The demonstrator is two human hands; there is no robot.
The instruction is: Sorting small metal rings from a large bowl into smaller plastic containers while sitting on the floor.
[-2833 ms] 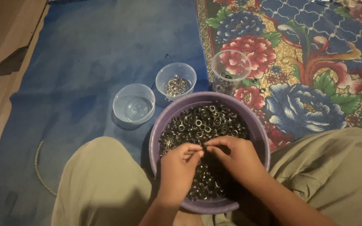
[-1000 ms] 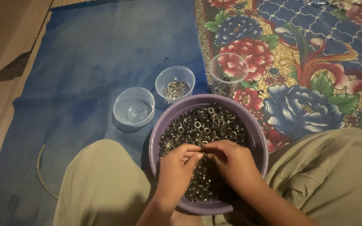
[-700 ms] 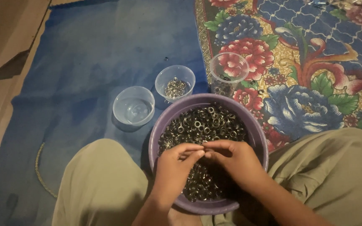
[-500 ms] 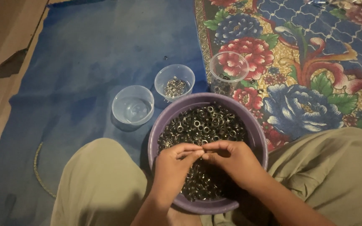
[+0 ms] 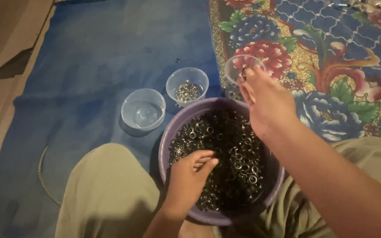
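A purple bowl (image 5: 169, 140) full of small metal rings (image 5: 239, 154) stands on the floor between my knees. My left hand (image 5: 190, 174) rests in the rings at the bowl's near left, fingers curled together on them. My right hand (image 5: 264, 99) reaches out past the bowl's far rim to a clear plastic cup (image 5: 234, 70) on the flowered mat, with its fingertips pinched on a small ring at the cup's mouth.
Two more clear cups stand on the blue mat beyond the bowl: one (image 5: 143, 109) looks empty, the other (image 5: 187, 85) holds some rings. The flowered mat (image 5: 331, 53) lies at the right. A cord (image 5: 42, 176) lies by my left knee (image 5: 106, 189).
My right hand has left the bowl and moved up and right to the cup on the flowered mat. My left hand has dropped lower into the rings.
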